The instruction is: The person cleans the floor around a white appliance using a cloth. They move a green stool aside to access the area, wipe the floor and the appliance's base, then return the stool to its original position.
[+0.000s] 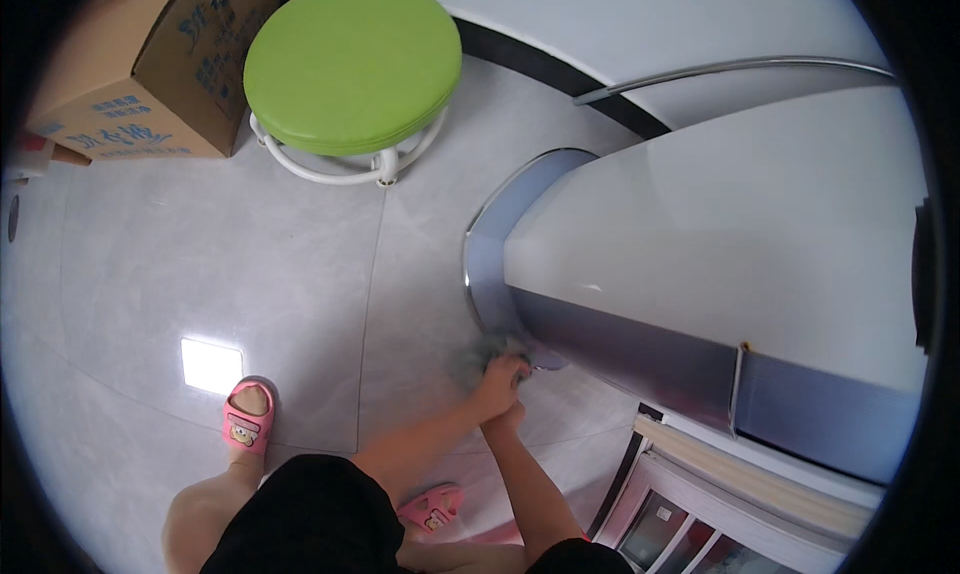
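A grey-green cloth (478, 360), smeared by motion, lies under my left hand (496, 386), whose fingers are closed on it. Hand and cloth are low against the blue-grey base rim (488, 264) of a large white curved cabinet-like unit (690, 214), close to its front corner. My right hand (507, 416) meets my left at the wrist, coming from the lower right. Its fingers are mostly hidden behind the left hand, so what they hold or touch cannot be made out.
A green round stool (353, 64) with a white ring base stands at the far side, beside a cardboard box (150, 84). A metal rail (740, 66) runs along the wall. My pink slippers (247, 432) are on the grey tiles. A white-framed glazed door (700, 514) is at lower right.
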`<action>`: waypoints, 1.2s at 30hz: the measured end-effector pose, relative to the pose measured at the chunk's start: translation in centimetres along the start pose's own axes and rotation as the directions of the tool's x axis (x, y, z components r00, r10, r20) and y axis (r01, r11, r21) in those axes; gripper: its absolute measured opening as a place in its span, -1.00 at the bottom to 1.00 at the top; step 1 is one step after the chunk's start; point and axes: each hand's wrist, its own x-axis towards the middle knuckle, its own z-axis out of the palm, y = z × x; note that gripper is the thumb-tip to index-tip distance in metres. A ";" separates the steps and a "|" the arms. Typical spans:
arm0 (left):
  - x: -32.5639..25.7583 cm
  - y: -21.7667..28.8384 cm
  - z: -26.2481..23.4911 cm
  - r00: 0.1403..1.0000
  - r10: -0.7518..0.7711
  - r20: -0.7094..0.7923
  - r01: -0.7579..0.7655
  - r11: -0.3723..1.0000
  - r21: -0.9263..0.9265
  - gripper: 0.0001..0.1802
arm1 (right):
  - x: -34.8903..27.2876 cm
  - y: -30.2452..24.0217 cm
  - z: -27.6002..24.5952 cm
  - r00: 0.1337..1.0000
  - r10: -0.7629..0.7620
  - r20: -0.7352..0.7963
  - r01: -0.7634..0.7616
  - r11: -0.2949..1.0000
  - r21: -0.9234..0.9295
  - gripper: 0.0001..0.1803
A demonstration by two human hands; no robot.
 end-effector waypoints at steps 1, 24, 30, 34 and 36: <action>0.2 1.1 0.6 0.999 -0.032 0.034 0.035 0.996 -0.086 -0.74 | -0.3 2.0 4.0 0.991 -0.091 -0.101 0.073 0.982 -0.173 -0.42; -4.5 9.9 -7.6 0.797 -0.051 0.602 -0.344 0.780 0.522 -0.53 | -7.2 2.5 -6.9 0.897 -0.370 0.241 -0.428 -0.862 0.272 -0.62; -2.0 11.1 -13.0 0.923 -0.001 0.385 -0.160 0.909 0.385 -0.48 | 0.2 -1.8 -6.3 0.903 -0.261 0.341 -0.353 -0.903 0.243 -0.79; -0.5 13.7 -15.4 0.888 -0.180 0.423 -0.052 0.875 0.481 -0.47 | 9.6 -6.7 -10.7 0.883 -0.023 0.469 -0.091 -0.988 0.123 -0.71; -0.8 14.1 -16.2 0.838 -0.228 0.496 -0.042 0.879 0.474 -0.49 | 13.9 -7.6 -9.0 0.796 0.016 0.606 -0.012 -0.999 0.043 -0.62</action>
